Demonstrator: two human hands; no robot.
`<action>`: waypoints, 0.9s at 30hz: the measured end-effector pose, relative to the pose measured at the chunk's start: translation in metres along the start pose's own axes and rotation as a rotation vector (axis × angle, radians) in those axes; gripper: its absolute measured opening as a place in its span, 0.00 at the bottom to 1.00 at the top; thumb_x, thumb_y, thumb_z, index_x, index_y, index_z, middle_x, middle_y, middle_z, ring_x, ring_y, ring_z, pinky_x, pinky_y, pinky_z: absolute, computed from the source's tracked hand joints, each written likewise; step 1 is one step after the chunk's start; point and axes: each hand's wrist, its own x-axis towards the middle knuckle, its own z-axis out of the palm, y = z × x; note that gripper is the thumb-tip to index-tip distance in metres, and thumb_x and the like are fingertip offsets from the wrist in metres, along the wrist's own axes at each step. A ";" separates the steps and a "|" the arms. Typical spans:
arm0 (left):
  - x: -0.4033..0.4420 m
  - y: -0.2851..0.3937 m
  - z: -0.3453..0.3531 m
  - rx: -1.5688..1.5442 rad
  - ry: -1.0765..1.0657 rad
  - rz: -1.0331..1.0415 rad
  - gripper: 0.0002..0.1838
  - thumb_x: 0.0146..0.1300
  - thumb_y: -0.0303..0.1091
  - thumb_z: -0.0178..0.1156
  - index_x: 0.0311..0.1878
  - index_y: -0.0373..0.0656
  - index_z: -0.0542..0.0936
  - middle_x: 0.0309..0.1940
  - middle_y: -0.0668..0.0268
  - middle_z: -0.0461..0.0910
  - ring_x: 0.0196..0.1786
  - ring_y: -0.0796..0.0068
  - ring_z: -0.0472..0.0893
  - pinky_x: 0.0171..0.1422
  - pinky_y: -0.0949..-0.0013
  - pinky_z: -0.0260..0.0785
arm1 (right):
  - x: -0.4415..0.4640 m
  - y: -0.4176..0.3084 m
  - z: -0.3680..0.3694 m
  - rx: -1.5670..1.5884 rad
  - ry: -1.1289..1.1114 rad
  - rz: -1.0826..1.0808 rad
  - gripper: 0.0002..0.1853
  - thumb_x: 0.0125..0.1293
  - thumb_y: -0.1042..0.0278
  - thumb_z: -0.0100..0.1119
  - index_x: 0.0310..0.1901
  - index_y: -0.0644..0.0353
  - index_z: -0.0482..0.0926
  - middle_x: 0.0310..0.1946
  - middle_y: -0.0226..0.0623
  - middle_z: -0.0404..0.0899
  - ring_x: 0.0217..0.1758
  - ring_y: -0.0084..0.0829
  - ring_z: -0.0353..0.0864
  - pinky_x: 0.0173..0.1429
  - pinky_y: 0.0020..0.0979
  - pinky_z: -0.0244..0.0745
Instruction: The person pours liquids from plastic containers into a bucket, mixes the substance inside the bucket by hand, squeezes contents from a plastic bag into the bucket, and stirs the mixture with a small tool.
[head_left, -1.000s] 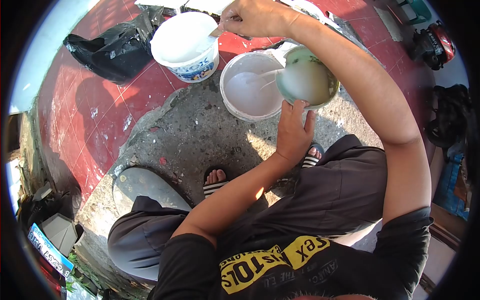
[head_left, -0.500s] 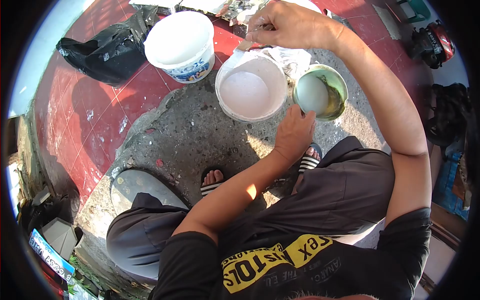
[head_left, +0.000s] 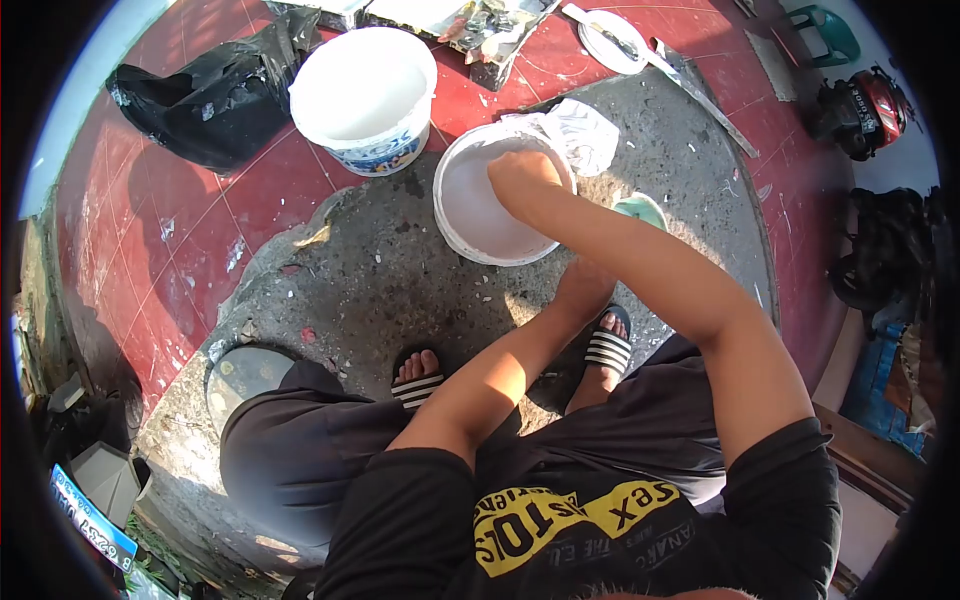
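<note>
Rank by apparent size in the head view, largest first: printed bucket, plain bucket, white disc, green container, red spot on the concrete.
1. Printed bucket and plain bucket: too alike to separate.
2. White disc.
3. Red spot on the concrete.
Unranked: green container, partly hidden by the right arm.

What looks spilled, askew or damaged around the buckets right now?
White splotches mar the red tiles, possibly old drips. The black plastic bag lies crumpled, with white smears. The bucket the right hand reaches into and the labelled bucket both stand upright.
</note>
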 end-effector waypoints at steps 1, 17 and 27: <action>-0.001 0.000 0.003 -0.038 0.045 0.015 0.14 0.61 0.28 0.54 0.49 0.42 0.80 0.45 0.53 0.82 0.50 0.56 0.82 0.50 0.55 0.75 | 0.005 -0.005 0.010 0.004 -0.005 0.000 0.07 0.60 0.71 0.60 0.36 0.59 0.87 0.35 0.46 0.86 0.39 0.45 0.88 0.40 0.42 0.83; -0.002 -0.003 -0.009 -0.057 -0.064 -0.069 0.12 0.60 0.25 0.54 0.46 0.39 0.81 0.42 0.53 0.82 0.44 0.51 0.82 0.47 0.53 0.75 | 0.006 0.002 0.019 0.349 0.168 -0.223 0.05 0.57 0.72 0.64 0.32 0.63 0.87 0.32 0.47 0.86 0.37 0.42 0.88 0.36 0.39 0.83; -0.004 0.025 -0.039 0.144 -0.396 -0.071 0.16 0.60 0.30 0.56 0.51 0.40 0.78 0.43 0.54 0.78 0.44 0.57 0.81 0.48 0.57 0.75 | 0.000 0.009 0.012 0.148 0.111 -0.265 0.06 0.57 0.72 0.64 0.34 0.62 0.87 0.34 0.46 0.86 0.38 0.45 0.88 0.42 0.41 0.82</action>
